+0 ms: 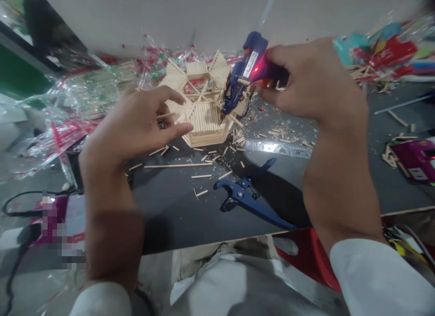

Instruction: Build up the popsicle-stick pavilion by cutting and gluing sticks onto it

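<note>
A small model built of wooden sticks (pixel 204 114) stands on a dark board (pixel 176 212). My right hand (pixel 312 85) grips a blue glue gun (pixel 246 69) with a red light lit, and its nozzle points down at the model's right side. My left hand (pixel 136 123) hovers at the model's left side. It pinches a short thin wooden stick (pixel 165 115) between thumb and fingers.
Blue cutting pliers (pixel 248 196) lie on the board below the model, beside a clear ruler (pixel 278 147). Loose stick pieces (pixel 200 164) litter the board. Crinkled clear plastic wrap (pixel 68 107) lies at the left. A purple glue gun (pixel 416 157) sits at the right edge.
</note>
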A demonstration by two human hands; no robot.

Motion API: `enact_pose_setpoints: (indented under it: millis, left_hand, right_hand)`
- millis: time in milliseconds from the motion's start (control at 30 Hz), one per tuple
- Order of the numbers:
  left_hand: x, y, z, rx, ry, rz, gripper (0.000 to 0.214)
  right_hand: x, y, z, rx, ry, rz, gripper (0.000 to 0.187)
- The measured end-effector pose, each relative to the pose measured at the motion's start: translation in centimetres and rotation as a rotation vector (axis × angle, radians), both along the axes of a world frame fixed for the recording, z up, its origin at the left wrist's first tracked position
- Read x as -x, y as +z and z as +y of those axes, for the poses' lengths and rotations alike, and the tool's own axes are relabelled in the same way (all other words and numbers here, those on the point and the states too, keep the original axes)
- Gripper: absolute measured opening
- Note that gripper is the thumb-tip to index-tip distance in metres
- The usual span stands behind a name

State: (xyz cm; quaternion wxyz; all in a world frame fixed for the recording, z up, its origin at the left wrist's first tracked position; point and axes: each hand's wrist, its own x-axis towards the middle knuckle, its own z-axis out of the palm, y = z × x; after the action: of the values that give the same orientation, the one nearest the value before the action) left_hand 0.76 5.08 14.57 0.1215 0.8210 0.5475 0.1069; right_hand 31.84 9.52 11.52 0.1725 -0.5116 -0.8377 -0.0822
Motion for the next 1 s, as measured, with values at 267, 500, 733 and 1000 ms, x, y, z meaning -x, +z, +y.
enact_pose_setpoints:
  millis: [267,500,733,1000]
  left_hand:
    - [-0.09,-0.02,0.04,-0.004,0.002,0.012,0.057]
    - [0.2,-0.02,0.15,-0.008,0.024,0.022,0.056]
    - [0.12,-0.01,0.14,0.012,0.027,0.027,0.062]
    - [0.1,0.05,0.32,0.005,0.011,0.064,0.058]
  right_hand:
    - [0.42,0.06,-0.27,0.02,-0.004,0.099,0.015]
    - [0.3,0.06,-0.3,-0.001,-0.046,0.086,0.013]
    - [0.43,0.26,-0.39,0.028,-0.081,0.085,0.018]
    - [0.55,0.22,-0.42,0.005,-0.095,0.086,0.023]
